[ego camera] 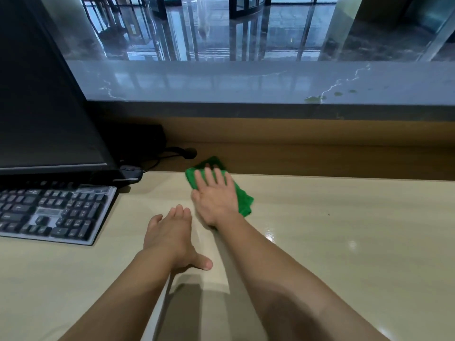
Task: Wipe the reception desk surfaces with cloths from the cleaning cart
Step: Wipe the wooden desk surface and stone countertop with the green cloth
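A green cloth lies flat on the pale wooden desk surface, close to the brown back panel. My right hand presses down on the cloth with its fingers spread, covering most of it. My left hand rests palm down on the bare desk just left of and nearer than the right one, fingers together and thumb out, holding nothing.
A black monitor and a grey keyboard stand at the left, with a black mouse and cables behind. A raised grey marble counter with greenish smears runs along the back.
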`<state>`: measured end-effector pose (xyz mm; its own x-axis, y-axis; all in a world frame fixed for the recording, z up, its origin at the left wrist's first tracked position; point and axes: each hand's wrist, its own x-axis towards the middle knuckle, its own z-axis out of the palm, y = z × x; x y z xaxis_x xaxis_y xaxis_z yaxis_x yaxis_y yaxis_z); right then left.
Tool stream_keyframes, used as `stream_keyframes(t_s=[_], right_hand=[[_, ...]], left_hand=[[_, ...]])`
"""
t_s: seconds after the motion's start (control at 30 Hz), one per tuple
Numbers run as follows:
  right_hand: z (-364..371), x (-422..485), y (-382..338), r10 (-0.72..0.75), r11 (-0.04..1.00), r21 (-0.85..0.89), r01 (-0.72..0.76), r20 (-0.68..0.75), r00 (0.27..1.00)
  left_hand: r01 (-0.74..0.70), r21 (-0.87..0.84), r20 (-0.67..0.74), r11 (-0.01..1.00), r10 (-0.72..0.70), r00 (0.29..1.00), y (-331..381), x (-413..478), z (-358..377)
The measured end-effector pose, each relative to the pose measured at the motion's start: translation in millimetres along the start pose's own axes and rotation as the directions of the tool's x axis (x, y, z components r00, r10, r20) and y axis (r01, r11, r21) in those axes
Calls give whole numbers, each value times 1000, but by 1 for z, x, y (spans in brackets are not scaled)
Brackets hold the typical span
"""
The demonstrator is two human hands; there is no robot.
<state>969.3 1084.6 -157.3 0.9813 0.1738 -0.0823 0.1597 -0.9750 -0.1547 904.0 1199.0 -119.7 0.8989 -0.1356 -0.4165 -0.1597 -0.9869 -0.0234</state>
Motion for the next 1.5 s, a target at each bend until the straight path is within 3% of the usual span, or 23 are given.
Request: stream_keyframes(t_s=[0.1, 0.17, 0.37, 0.53, 0.63, 0.77, 0.87, 1.0, 1.1, 1.17, 1.27, 1.4, 1.5], right_hand=[[-7, 14, 16, -172, 985, -10, 173, 51, 984], [-17, 20, 39, -148, 989, 19, 147, 60, 987], [-39, 0, 146, 227, 974, 19, -227, 12, 974], [-49, -48, 216, 541, 839, -49, -542, -34, 840], [-44, -62, 220, 632, 772, -26, -636, -77, 771], [-27, -60, 165, 710, 703, 46, -710, -94, 697], [-14, -63, 103, 620, 785, 69, -616, -76, 781], [0, -82, 34, 264, 965, 16, -263, -38, 964], [2, -97, 35, 25, 999, -42, -25, 12, 1000], [-3, -106, 57, -59, 997, -41, 60, 26, 998], [-11, -125, 102, -20, 999, -27, 21, 26, 999], [-25, -165, 166, 226, 974, -18, -226, -14, 974], [-29, -199, 209, 421, 907, 4, -422, -51, 905]], left_hand=[[6, -27, 10, 1000, -6, 1000, -1, -1, -1], [11, -45, 18, 999, -11, 1000, 0, -3, -2], [25, -72, 54, 997, -21, 998, 3, -4, -6], [32, -92, 68, 995, -26, 997, 1, -5, -5], [32, -97, 74, 995, -25, 997, 1, -3, -5], [38, -98, 83, 994, -30, 996, 0, -2, -3], [47, -107, 84, 993, -39, 996, 0, -4, -4], [48, -96, 64, 994, -42, 997, 2, -10, -6], [44, -24, -6, 999, -45, 999, 11, -22, -8], [9, 10, -91, 1000, -8, 996, 19, -31, -8], [-41, 19, -124, 999, 43, 991, 31, -43, -4], [-109, -25, -84, 994, 107, 991, 43, -59, 4], [-148, -52, -68, 988, 144, 987, 54, -75, 6]])
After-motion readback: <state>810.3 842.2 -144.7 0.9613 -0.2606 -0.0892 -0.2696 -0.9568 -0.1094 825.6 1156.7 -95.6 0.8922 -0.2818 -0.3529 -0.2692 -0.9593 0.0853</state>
